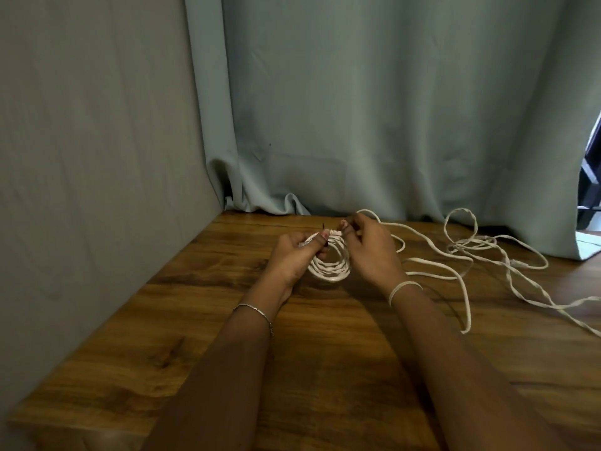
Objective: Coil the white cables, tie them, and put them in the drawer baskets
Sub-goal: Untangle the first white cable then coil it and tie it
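From the head camera, both hands are up over the far middle of the wooden table [325, 369], working on one white coil [330, 266] between them. The left hand [297, 255] grips the coil's left side, with the thumb laid over the top strands and the fingers curled round from behind. The right hand [370, 252] is closed on the other side, thumb and fingertips pinching the right end of a short, tight wrapping [335, 233] that crosses the top of the coil between the two thumbs. A small dark tip sticks up just above the left thumb; I can't tell what it is.

The coil hangs below that pinch as several stacked rings, its lowest loop close to the tabletop; whether it touches is not clear. The loose cable [471, 255] passes behind the right hand and trails off to the right, sprawling in open loops and crossings across the table toward the right edge, well apart from the grip.

A thin bracelet [255, 312] sits on the left wrist and a white band [403, 288] circles the right wrist. Beyond the hands a grey-green curtain [357, 109] hangs down to the table's far edge.
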Demonstrator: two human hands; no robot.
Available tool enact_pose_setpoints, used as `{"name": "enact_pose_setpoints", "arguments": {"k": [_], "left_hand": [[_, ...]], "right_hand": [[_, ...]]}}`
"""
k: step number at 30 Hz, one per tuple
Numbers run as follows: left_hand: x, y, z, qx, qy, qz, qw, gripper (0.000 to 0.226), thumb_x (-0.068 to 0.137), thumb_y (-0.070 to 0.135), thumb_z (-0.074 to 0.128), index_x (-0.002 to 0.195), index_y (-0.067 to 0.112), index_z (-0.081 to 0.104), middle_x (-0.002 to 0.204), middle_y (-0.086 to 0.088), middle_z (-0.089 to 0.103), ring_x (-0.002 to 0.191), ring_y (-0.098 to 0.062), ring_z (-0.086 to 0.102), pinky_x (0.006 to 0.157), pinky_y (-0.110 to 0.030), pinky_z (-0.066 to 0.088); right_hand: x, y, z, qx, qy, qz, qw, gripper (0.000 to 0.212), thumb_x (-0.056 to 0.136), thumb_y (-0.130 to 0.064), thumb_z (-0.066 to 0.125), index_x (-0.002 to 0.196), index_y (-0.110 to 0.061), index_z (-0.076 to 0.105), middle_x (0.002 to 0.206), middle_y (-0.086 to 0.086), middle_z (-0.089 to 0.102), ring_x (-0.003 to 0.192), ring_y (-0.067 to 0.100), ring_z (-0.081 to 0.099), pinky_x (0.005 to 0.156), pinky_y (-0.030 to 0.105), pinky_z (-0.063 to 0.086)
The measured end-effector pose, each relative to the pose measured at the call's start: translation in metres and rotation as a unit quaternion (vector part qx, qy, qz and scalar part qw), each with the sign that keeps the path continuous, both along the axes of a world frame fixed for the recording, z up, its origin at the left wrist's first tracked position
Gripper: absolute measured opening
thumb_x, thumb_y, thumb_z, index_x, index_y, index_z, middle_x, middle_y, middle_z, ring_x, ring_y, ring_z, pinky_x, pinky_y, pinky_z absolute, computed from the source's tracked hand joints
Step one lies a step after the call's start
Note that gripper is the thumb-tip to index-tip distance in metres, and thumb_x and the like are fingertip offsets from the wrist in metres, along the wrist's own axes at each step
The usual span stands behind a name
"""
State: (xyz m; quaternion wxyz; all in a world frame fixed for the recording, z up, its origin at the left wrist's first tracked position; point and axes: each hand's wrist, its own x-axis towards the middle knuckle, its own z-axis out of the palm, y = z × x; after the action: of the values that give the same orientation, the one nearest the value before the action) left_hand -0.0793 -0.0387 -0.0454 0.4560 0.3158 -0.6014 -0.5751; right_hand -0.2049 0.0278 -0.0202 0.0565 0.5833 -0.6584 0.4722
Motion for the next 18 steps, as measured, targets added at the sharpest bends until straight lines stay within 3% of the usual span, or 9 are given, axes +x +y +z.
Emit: {"name": "enact_pose_setpoints", "arguments": {"k": [3,6,9,12,15,18], "left_hand": [[0.005,0.007,0.006,0.032,0.057,0.011,0.998,0.018,0.084,0.028,0.072,0.085,0.01,0.072,0.083,-0.013,0.075,0.08,-0.026,0.072,0.079,-0.038,0.058],[0.011,0.018,0.007,0.06,0.077,0.018,0.995,0.028,0.082,0.028,0.074,0.098,0.005,0.071,0.09,-0.013,0.075,0.086,-0.028,0.073,0.084,-0.043,0.057],[0.014,0.032,0.009,0.073,0.077,0.011,0.994,0.038,0.081,0.029,0.074,0.106,0.002,0.068,0.092,-0.014,0.075,0.088,-0.029,0.073,0.087,-0.046,0.056],[0.013,0.054,0.017,0.095,0.096,-0.018,0.991,0.042,0.084,0.032,0.069,0.109,-0.002,0.067,0.097,-0.017,0.074,0.094,-0.032,0.071,0.091,-0.047,0.054],[0.007,0.076,0.023,0.12,0.091,-0.053,0.987,0.047,0.09,0.04,0.059,0.111,-0.002,0.066,0.103,-0.019,0.072,0.1,-0.034,0.069,0.094,-0.049,0.052],[-0.006,0.102,0.027,0.131,0.084,-0.104,0.982,0.05,0.096,0.042,0.049,0.115,-0.002,0.065,0.112,-0.021,0.069,0.105,-0.034,0.066,0.096,-0.049,0.051]], "right_hand": [[-0.001,0.007,0.001,0.022,-0.18,0.084,0.98,0.03,0.098,-0.037,0.051,0.102,-0.012,0.066,0.097,0.003,0.071,0.092,0.019,0.067,0.082,0.036,0.052],[0.007,0.019,0.0,0.036,-0.324,0.165,0.931,0.028,0.093,-0.036,0.059,0.108,-0.013,0.066,0.103,0.006,0.073,0.093,0.017,0.07,0.083,0.032,0.056],[0.015,0.034,0.002,0.056,-0.3,0.175,0.936,0.029,0.088,-0.022,0.069,0.114,-0.012,0.062,0.105,0.003,0.071,0.092,0.011,0.069,0.078,0.022,0.056],[0.01,0.047,0.004,0.066,-0.28,0.155,0.945,0.037,0.088,-0.017,0.068,0.122,-0.007,0.059,0.11,0.007,0.07,0.095,0.017,0.069,0.085,0.031,0.057],[0.002,0.072,0.005,0.04,-0.29,0.165,0.942,0.023,0.09,-0.016,0.066,0.111,-0.005,0.066,0.103,0.01,0.073,0.093,0.022,0.071,0.089,0.041,0.056],[-0.007,0.109,0.011,0.017,-0.269,0.143,0.952,0.015,0.096,-0.016,0.058,0.099,-0.008,0.07,0.095,0.008,0.074,0.088,0.018,0.07,0.08,0.03,0.055]]}}
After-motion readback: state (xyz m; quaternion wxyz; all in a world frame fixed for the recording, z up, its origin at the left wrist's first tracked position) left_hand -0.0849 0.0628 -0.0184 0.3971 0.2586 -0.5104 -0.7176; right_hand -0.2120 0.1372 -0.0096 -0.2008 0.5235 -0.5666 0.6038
